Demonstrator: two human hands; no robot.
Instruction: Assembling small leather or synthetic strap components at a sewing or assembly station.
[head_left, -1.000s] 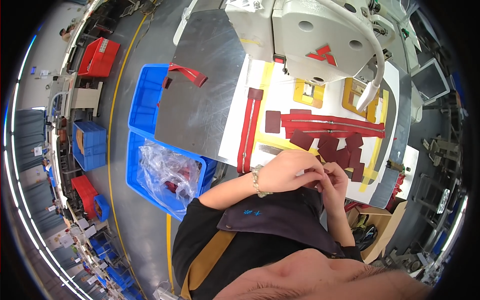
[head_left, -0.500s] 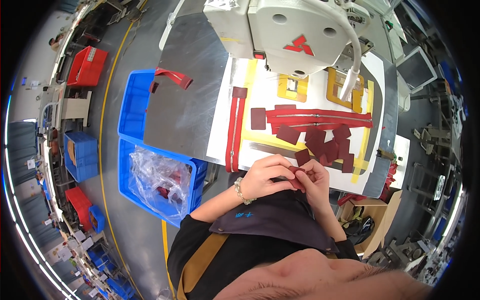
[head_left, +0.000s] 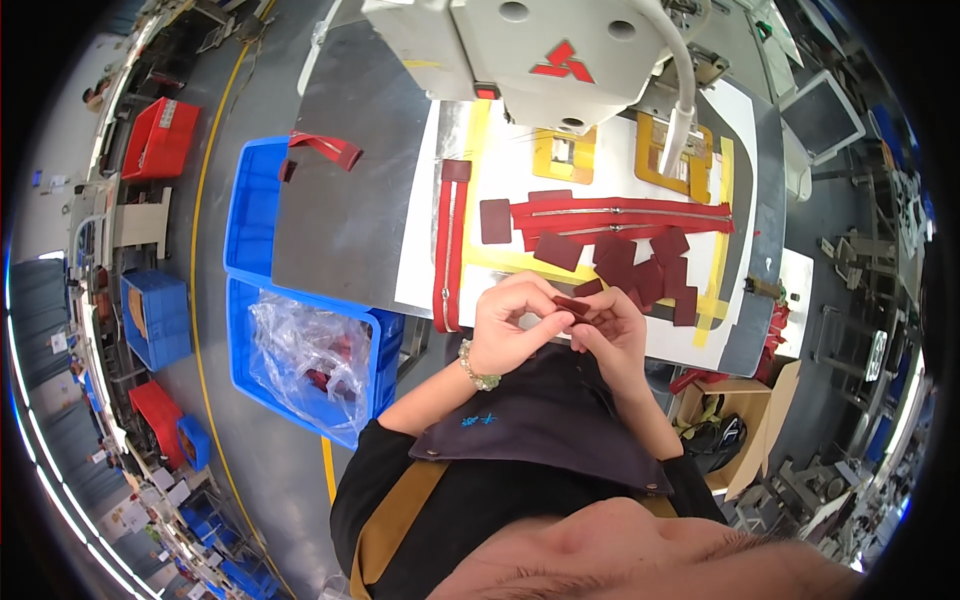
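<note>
My left hand (head_left: 512, 322) and my right hand (head_left: 614, 332) meet at the near edge of the work surface. A small dark red fabric patch (head_left: 571, 305) is pinched between their fingertips. Beyond them lie several loose square patches (head_left: 559, 251) in the same dark red, some overlapping. Two red zippers with metal teeth (head_left: 640, 213) stretch crosswise behind the patches. Another red zipper (head_left: 449, 250) lies lengthwise to the left of my left hand, a dark red patch at its far end.
A white sewing machine (head_left: 540, 60) overhangs the far side, with yellow frame plates (head_left: 562, 155) beneath it. Blue bins (head_left: 385, 365) stand at the left, one holding clear plastic bags (head_left: 310, 350). A red strip (head_left: 327, 148) rests on the grey tabletop (head_left: 350, 220). An open cardboard box (head_left: 745, 430) is at right.
Both hands have lifted slightly away from my body, and the held patch has been tilted between the fingers. The whole view has shifted a little; the zippers and loose patches lie as before.
</note>
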